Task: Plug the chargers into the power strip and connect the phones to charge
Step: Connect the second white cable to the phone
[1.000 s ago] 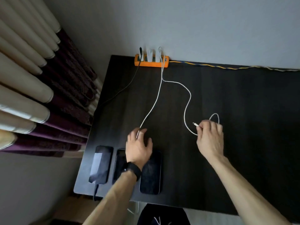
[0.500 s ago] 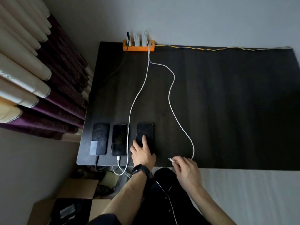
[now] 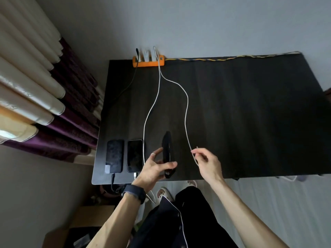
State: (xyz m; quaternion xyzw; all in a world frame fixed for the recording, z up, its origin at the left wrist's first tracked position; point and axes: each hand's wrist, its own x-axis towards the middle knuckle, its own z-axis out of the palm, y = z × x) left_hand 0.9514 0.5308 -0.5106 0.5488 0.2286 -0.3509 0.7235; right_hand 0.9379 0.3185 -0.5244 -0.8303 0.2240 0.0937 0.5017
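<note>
Dark table [image 3: 250, 113] against grey wall [image 3: 197, 24], cream-and-purple curtains [image 3: 44, 104] alongside.

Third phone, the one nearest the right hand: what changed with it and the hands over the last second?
The left hand took hold of the third phone and tipped it up on edge off the table; half a second ago it lay flat. The right hand keeps pinching the loose white cable near its plug, now raised beside the phone. The other two phones and the power strip stayed put.

Left hand [image 3: 154, 170]: silver ring [image 3: 153, 154], dark wristband [image 3: 134, 192]. Right hand [image 3: 207, 162]: bare. Dark clothing [image 3: 179, 222] with white piping.
</note>
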